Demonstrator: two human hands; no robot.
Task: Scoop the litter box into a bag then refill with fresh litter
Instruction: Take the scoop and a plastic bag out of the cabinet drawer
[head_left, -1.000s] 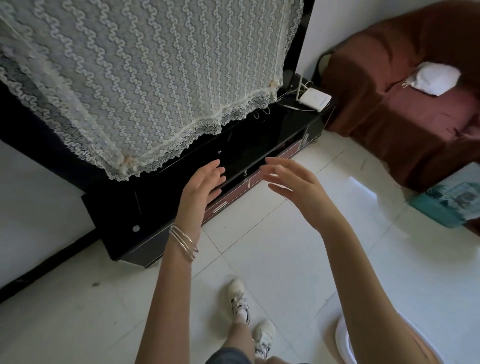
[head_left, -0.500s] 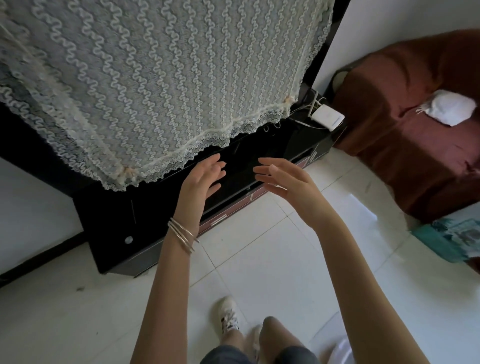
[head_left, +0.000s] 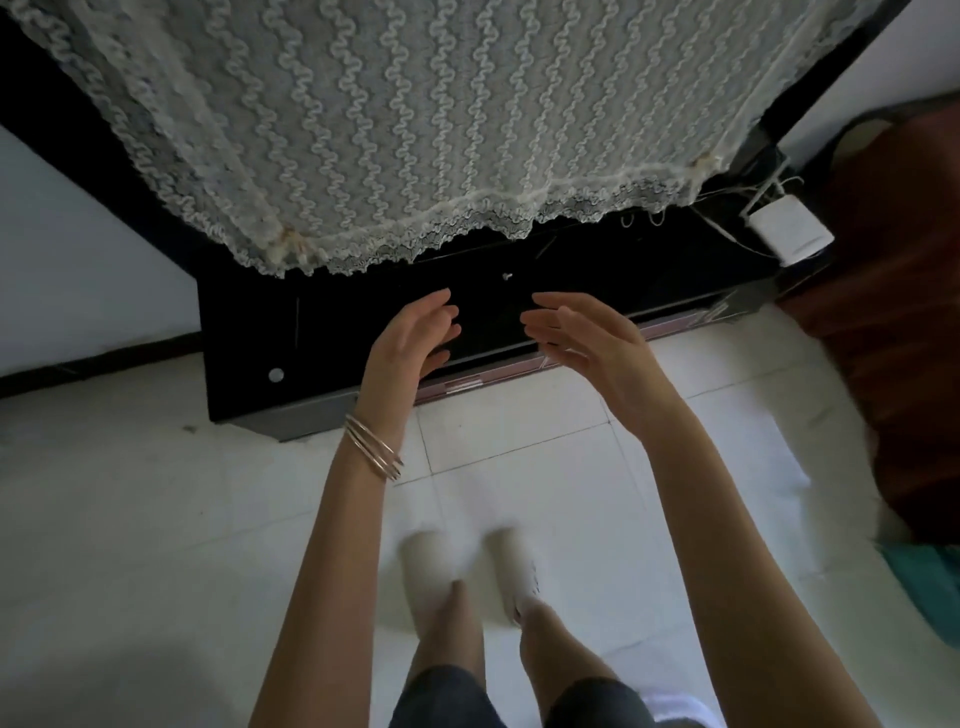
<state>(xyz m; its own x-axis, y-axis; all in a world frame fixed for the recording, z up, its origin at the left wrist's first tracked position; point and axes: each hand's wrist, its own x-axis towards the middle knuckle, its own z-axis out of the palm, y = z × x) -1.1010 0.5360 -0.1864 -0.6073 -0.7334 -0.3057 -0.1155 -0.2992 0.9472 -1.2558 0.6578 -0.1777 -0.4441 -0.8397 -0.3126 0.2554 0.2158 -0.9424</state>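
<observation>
Litter box isn't anywhere in view right now — no bag or scoop either, so the task looks like it hasn't properly started. Compared with a second ago the view has swung to face the black TV stand (head_left: 311, 358) head-on, and the red sofa (head_left: 893, 364) has slid off to the right edge. Both arms are stretched forward over the stand's front edge — left hand (head_left: 410, 343) and right hand (head_left: 587, 343) face palm to palm, fingers relaxed, holding nothing. Lace cover (head_left: 415, 130) hangs just above.

My white shoes (head_left: 457, 564) blur on the floor; the lace cloth (head_left: 415, 119) hides the black cabinet's (head_left: 249, 353) top; the teal thing (head_left: 930, 587) is cut off.
</observation>
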